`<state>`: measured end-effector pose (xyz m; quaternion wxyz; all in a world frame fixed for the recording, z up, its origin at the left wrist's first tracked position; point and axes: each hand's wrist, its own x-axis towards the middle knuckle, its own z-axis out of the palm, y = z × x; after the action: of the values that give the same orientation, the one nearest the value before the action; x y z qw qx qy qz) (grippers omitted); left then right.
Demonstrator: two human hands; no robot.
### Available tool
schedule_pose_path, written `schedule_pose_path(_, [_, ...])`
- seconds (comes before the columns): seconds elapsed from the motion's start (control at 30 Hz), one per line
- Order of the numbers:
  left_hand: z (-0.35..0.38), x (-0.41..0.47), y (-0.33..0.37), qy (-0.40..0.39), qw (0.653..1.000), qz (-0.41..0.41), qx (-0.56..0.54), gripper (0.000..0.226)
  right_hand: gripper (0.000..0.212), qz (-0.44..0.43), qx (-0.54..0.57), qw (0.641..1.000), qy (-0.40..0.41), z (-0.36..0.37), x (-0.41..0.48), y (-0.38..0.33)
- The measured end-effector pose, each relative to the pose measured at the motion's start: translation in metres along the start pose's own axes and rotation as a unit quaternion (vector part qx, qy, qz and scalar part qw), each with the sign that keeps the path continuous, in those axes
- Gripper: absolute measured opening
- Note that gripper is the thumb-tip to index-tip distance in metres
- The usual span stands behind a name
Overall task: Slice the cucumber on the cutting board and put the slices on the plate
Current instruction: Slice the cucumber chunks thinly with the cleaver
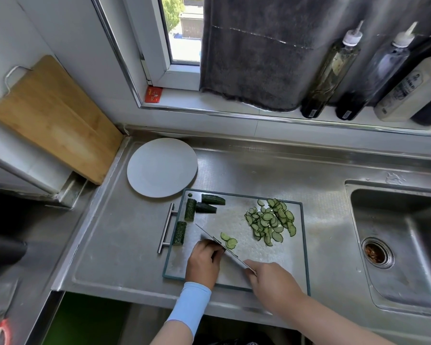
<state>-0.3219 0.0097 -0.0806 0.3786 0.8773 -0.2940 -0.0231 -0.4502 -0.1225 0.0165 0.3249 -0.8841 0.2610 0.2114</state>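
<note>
Left hand [204,262]: fingers curled over dark green cucumber piece [204,237], mostly hidden, holding it on green-framed steel cutting board [259,260]. Right hand [271,282]: fingers closed round handle of thin steel knife [234,257], blade beside left knuckles. Pale green slices [271,222] heaped at board far right; four uncut chunks [190,209] at left edge. Round white plate [162,168] behind board, no slices yet. Slices probably thin, wet, floppy: better scoop heap from under than pinch.

Whatever the left hand [203,261] steadies against the knife [234,255] is hidden beneath it. The knife's handle is buried in the right hand [271,282]. The sink [421,245] runs off the right edge, and the labels on the bottles [331,70] are too blurred to read.
</note>
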Motion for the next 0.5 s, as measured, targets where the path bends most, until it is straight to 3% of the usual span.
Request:
schedule_pose_path(0.23, [-0.001, -0.003, 0.000, -0.006, 1.000, 0.011, 0.001, 0.022, 0.034, 0.009, 0.008, 1.000, -0.019, -0.007, 0.022, -0.019])
schedule_pose_path(0.5, [-0.003, -0.003, 0.001, -0.012, 1.000, -0.005, 0.005, 0.022, 0.018, -0.014, -0.019, 1.000, 0.004, 0.000, 0.020, -0.016])
